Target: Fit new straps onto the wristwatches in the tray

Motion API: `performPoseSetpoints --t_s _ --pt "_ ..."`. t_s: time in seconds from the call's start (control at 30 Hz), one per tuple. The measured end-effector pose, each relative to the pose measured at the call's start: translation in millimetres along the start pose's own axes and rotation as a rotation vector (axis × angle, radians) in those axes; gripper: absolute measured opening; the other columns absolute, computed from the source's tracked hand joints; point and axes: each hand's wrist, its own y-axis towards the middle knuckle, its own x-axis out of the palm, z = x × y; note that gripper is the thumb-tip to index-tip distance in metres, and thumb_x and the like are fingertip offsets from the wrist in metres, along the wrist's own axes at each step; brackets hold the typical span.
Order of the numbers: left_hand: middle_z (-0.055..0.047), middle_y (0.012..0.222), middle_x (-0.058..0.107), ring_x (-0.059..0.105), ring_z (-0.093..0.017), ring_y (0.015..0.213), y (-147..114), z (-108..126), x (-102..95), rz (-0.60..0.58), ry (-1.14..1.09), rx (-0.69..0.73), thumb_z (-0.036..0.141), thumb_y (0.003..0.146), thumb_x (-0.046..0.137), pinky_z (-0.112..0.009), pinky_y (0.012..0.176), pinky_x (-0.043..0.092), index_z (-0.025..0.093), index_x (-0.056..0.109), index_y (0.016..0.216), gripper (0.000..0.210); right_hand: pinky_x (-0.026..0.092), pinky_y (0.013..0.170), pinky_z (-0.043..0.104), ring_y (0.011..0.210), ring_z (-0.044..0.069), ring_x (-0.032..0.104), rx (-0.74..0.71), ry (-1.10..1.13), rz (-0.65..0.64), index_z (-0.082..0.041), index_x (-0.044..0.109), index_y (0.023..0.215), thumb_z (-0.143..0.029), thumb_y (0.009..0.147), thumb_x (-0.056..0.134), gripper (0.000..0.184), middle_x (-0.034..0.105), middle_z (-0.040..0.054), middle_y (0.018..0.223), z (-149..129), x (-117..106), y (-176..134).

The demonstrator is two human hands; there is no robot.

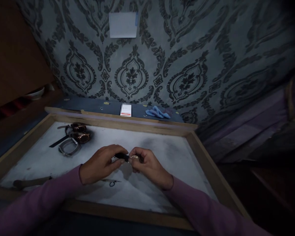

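Note:
Over the white bottom of a shallow wooden tray, both hands meet around a wristwatch. Its black strap is pinched between the thumb and fingers of my left hand. At the other end, my right hand grips the round, gold-coloured watch case, whose face is mostly covered by my fingers. Below my left hand lies a small thin tool with a dark loop. A long-handled tool, possibly a hammer, is partly hidden by my left forearm.
Several watches with dark and brown parts lie at the tray's back left, beside a grey watch strap. Behind the tray's raised rim are a lit phone and a blue cloth. A patterned wall stands behind.

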Motion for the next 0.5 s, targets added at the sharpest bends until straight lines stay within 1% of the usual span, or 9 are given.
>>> performPoseSetpoints --t_s 0.07,0.17,0.33,0.43,0.5 --pt "-0.004 0.095 0.068 0.061 -0.017 0.083 1.9 -0.7 -0.9 -0.031 -0.081 -0.044 0.022 0.088 0.051 -0.025 0.066 0.044 0.016 0.064 0.100 0.018 0.030 0.046 0.020 0.050 0.008 0.040 -0.023 -0.043 0.002 -0.017 0.056 0.072 -0.023 0.072 0.064 0.010 0.045 -0.0071 0.055 1.6 1.3 0.5" --pt "-0.004 0.089 0.069 0.060 -0.017 0.081 3.6 -3.4 0.2 -0.040 -0.210 -0.115 0.024 0.085 0.054 -0.025 0.066 0.042 0.015 0.066 0.093 0.017 0.028 0.047 0.021 0.051 0.008 0.037 -0.066 -0.097 0.010 -0.017 0.055 0.071 -0.022 0.074 0.059 0.007 0.042 -0.0070 0.056 2.7 2.9 0.4" --pt "-0.002 0.078 0.063 0.054 -0.016 0.075 7.3 -8.9 5.0 -0.065 -0.449 -0.218 0.029 0.080 0.060 -0.026 0.067 0.040 0.012 0.065 0.084 0.018 0.029 0.049 0.021 0.054 0.008 0.037 -0.108 -0.158 0.003 -0.017 0.055 0.073 -0.020 0.074 0.058 0.004 0.044 -0.0061 0.059 1.3 3.8 -1.4" --pt "0.000 0.073 0.060 0.051 -0.014 0.071 10.1 -9.3 6.1 -0.069 -0.525 -0.279 0.030 0.076 0.064 -0.025 0.066 0.038 0.012 0.064 0.080 0.018 0.030 0.049 0.021 0.055 0.009 0.038 -0.111 -0.160 -0.001 -0.017 0.055 0.075 -0.019 0.074 0.058 0.004 0.045 -0.0059 0.060 1.0 3.4 -1.8" --pt "-0.001 0.075 0.060 0.052 -0.015 0.072 11.0 -8.0 6.0 -0.062 -0.539 -0.287 0.029 0.075 0.063 -0.026 0.067 0.039 0.013 0.064 0.082 0.018 0.030 0.050 0.022 0.055 0.009 0.040 -0.098 -0.152 -0.008 -0.017 0.055 0.076 -0.020 0.074 0.058 0.004 0.046 -0.0058 0.059 1.5 3.0 -1.6"
